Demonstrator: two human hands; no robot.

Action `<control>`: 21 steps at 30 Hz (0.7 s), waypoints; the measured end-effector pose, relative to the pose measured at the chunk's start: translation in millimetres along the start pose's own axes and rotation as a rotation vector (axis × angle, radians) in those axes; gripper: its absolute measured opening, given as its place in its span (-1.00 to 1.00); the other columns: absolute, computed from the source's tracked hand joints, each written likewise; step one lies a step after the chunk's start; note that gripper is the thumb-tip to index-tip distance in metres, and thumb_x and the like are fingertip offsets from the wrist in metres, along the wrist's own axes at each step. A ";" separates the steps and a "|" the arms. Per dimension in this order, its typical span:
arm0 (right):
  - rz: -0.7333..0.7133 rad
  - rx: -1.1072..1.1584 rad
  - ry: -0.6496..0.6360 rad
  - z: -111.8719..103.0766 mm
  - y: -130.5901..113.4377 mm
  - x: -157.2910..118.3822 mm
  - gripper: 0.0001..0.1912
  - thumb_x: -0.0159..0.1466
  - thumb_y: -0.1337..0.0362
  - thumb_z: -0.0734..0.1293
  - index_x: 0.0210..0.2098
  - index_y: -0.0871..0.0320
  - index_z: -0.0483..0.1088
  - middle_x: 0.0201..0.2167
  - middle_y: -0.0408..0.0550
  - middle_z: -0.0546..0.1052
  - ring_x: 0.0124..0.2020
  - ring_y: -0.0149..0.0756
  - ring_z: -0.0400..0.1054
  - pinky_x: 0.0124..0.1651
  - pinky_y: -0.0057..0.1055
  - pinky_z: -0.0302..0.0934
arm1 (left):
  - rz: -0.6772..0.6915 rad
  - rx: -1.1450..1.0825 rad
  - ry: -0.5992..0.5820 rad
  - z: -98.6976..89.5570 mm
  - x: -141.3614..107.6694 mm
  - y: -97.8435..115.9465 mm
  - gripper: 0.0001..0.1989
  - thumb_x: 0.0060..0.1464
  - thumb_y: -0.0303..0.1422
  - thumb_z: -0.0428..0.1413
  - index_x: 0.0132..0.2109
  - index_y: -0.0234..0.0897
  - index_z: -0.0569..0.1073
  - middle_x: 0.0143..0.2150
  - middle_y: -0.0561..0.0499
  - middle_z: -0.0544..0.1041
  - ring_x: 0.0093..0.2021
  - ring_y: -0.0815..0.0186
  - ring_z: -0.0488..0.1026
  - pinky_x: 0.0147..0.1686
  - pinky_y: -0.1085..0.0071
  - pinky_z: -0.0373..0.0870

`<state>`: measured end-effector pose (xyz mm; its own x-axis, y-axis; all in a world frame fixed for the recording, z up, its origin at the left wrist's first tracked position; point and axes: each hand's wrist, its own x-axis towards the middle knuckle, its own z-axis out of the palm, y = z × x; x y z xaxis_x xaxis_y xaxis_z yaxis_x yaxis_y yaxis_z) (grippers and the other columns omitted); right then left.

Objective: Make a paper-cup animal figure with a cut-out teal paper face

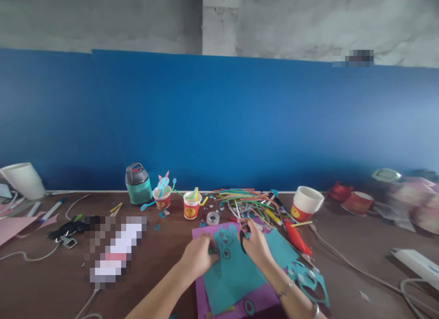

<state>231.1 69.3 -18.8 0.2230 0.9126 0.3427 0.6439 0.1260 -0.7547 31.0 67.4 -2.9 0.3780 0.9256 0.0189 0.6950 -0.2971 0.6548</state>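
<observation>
"Where's the teal sheet (233,282) lying?"

"Toward the desk's (154,250) near edge; my left hand (199,256) is pinching its left side, my right hand (256,244) is curling round scissors (242,242), pointing far-edgeward."

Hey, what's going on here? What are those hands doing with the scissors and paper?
Somebody's left hand is holding blue-green paper with drawings on it, and their right hand has the scissors near its top edge. I can't tell if the blades are snipping right now. Purple paper lies underneath. A piece with holes cut in it is off to the right. Behind, a cat-faced figure stands in a little cup.
</observation>
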 end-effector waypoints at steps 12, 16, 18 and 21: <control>0.038 0.301 -0.109 3.9 -5.7 -6.3 -0.75 0.01 0.31 0.30 -0.27 0.16 0.32 -0.44 -0.09 0.45 -0.39 -0.25 0.33 -0.29 -0.38 0.21 | 0.002 -0.222 0.108 -0.1 5.3 0.9 -0.85 -0.24 -0.53 0.18 -0.45 -0.26 0.39 -0.50 0.07 0.39 -0.44 0.26 0.35 -0.43 0.46 0.12; 0.092 0.609 -0.195 5.8 -13.5 -7.1 -0.73 -0.02 0.27 0.38 -0.32 0.16 0.32 -0.52 -0.17 0.40 -0.46 -0.33 0.27 -0.40 -0.44 0.16 | -0.016 -0.483 0.220 -0.8 14.0 5.1 -0.91 -0.20 -0.47 0.17 -0.50 -0.27 0.37 -0.54 0.10 0.36 -0.46 0.32 0.29 -0.43 0.48 0.12; 0.127 0.697 -0.230 5.9 -18.6 -7.7 -0.71 -0.05 0.24 0.43 -0.36 0.16 0.33 -0.57 -0.21 0.37 -0.52 -0.39 0.22 -0.45 -0.48 0.09 | -0.028 -0.628 0.231 -1.7 14.8 8.9 -0.87 -0.25 -0.44 0.22 -0.53 -0.28 0.38 -0.57 0.13 0.34 -0.48 0.35 0.26 -0.44 0.49 0.13; 0.182 0.759 -0.222 4.5 -25.1 -8.7 -0.66 -0.11 0.21 0.48 -0.40 0.16 0.34 -0.62 -0.27 0.31 -0.60 -0.48 0.12 -0.54 -0.52 -0.02 | -0.084 -0.836 0.173 -1.8 12.6 14.1 -0.84 -0.28 -0.36 0.27 -0.51 -0.31 0.44 -0.64 0.16 0.31 -0.58 0.42 0.21 -0.53 0.52 0.09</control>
<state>209.7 59.9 -5.3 0.0741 0.9901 0.1194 -0.0782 0.1251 -0.9891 44.5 75.3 7.9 0.1995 0.9798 0.0156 0.0118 -0.0183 0.9998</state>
